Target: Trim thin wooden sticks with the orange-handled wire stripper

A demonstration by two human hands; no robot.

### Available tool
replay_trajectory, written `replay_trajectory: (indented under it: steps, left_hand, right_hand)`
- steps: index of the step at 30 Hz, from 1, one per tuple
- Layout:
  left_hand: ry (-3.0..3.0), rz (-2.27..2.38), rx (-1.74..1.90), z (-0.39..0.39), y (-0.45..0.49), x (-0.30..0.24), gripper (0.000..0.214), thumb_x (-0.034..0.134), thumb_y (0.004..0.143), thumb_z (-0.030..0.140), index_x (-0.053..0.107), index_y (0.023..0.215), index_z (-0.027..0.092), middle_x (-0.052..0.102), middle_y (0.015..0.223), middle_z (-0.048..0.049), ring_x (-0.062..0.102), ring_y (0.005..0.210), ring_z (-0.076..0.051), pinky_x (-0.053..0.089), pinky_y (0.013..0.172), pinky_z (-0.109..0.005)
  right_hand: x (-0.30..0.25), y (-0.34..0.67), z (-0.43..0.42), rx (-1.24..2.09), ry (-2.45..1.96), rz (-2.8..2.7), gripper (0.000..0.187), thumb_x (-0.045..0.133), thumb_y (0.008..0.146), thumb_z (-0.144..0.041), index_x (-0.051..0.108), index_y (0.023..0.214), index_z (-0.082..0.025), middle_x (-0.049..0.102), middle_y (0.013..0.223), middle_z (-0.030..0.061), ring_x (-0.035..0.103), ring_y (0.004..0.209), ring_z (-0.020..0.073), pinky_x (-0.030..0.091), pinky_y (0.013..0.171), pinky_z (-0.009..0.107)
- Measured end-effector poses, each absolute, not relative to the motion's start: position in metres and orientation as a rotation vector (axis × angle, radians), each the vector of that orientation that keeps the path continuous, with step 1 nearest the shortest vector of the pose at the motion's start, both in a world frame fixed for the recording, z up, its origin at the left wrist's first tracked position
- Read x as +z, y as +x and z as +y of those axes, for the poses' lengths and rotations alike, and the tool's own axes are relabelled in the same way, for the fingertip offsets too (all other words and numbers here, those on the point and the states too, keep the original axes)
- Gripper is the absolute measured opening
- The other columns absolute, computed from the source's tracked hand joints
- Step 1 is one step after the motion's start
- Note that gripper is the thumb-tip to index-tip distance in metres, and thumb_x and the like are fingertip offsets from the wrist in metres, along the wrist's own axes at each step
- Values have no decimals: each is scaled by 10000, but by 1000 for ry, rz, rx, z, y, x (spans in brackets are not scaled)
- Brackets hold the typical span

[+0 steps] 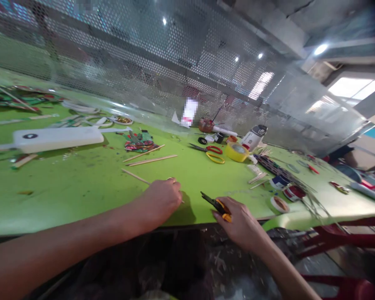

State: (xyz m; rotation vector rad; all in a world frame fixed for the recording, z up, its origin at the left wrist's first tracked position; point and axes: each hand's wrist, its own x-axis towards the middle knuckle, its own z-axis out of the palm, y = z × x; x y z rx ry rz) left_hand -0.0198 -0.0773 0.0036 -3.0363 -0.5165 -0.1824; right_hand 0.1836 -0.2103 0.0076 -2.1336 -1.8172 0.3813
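Observation:
Over the green tabletop (81, 196), my left hand (164, 198) is closed around a thin wooden stick (136, 177), whose far end points up and left. A short tip of the stick shows at the right of my fingers. My right hand (236, 216) grips pliers (217, 204) with yellow-and-black handles near the table's front edge. Their dark jaws point left, toward my left hand but apart from it. Beyond my left hand lie more thin wooden sticks (151, 160) beside a small pile of green and red pieces (140, 141).
Scissors (208, 151) with red and yellow handles lie near a yellow tape roll (236, 151). Paint jars (293, 192) and an open round container (279, 204) stand at the right. A white glue gun (59, 138) lies left. Behind rises a perforated metal screen (143, 54); red chairs (346, 241) stand right.

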Motion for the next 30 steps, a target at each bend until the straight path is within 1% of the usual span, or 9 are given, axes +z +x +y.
replay_trajectory:
  steps: [5, 9, 11, 14, 16, 20, 22, 25, 30]
  left_hand:
    - [-3071, -521, -180, -76, -18, -4, 190, 529, 790, 8, 660, 705, 114, 636, 700, -96, 584, 704, -231, 434, 612, -309]
    - [-3074, -620, -293, -55, -22, 2, 208, 477, 854, 83, 654, 759, 137, 650, 743, -80, 595, 701, -209, 435, 629, -297]
    - [-3197, -754, -463, -40, -24, 19, 188, 471, 877, 165, 625, 773, 142, 627, 752, -62, 567, 674, -190, 405, 594, -277]
    - [-3681, -984, -897, -21, -25, 51, 161, 520, 853, 240, 549, 733, 137, 510, 652, 1, 447, 600, -128, 353, 570, -236]
    - [-3809, -1038, -1098, -13, -25, 65, 147, 471, 875, 261, 518, 809, 138, 484, 682, 13, 405, 594, -102, 341, 551, -211]
    - [-3870, -1166, -1314, 0, -28, 62, 160, 380, 902, 280, 458, 844, 152, 496, 741, -6, 354, 551, -78, 307, 489, -191]
    - [-3863, -1293, -1446, 6, -29, 52, 184, 422, 887, 330, 442, 820, 159, 472, 716, 1, 335, 536, -75, 285, 470, -188]
    - [-3811, -1477, -1670, 14, -30, 41, 238, 526, 834, 386, 456, 790, 163, 435, 693, 19, 303, 523, -71, 254, 460, -194]
    - [-3677, -1703, -1949, 18, -27, 34, 241, 614, 774, 382, 500, 756, 171, 428, 676, 24, 301, 521, -81, 224, 474, -224]
  right_hand:
    - [8, 179, -215, 385, -2084, -1806, 225, 516, 850, -286, 588, 1034, -178, 631, 954, 65, 574, 873, 195, 410, 791, 291]
    - [8, 181, -208, 389, -2075, -1823, 218, 536, 834, -276, 600, 1025, -190, 634, 950, 61, 576, 875, 195, 410, 794, 286]
    - [8, 181, -198, 373, -2055, -1847, 205, 541, 828, -273, 609, 1003, -191, 635, 935, 57, 573, 868, 194, 409, 782, 285]
    - [11, 174, -172, 362, -1990, -1872, 186, 554, 805, -270, 617, 954, -178, 636, 899, 52, 567, 824, 191, 409, 747, 285]
    - [14, 167, -150, 440, -1920, -1857, 186, 552, 799, -275, 620, 929, -161, 637, 851, 47, 561, 780, 182, 415, 717, 279]
    - [14, 155, -109, 707, -1707, -1767, 339, 544, 820, -340, 596, 1080, -128, 630, 865, 50, 560, 780, 176, 441, 712, 281]
    - [9, 152, -94, 877, -1611, -1704, 402, 551, 820, -374, 570, 1128, -117, 619, 830, 47, 565, 731, 168, 460, 688, 295]
    - [1, 151, -81, 1125, -1521, -1617, 391, 559, 817, -404, 576, 1060, -98, 581, 693, 18, 549, 594, 144, 463, 599, 289]
    - [-4, 149, -74, 1193, -1484, -1581, 339, 567, 822, -436, 585, 948, -122, 549, 662, 1, 548, 566, 130, 445, 576, 272]
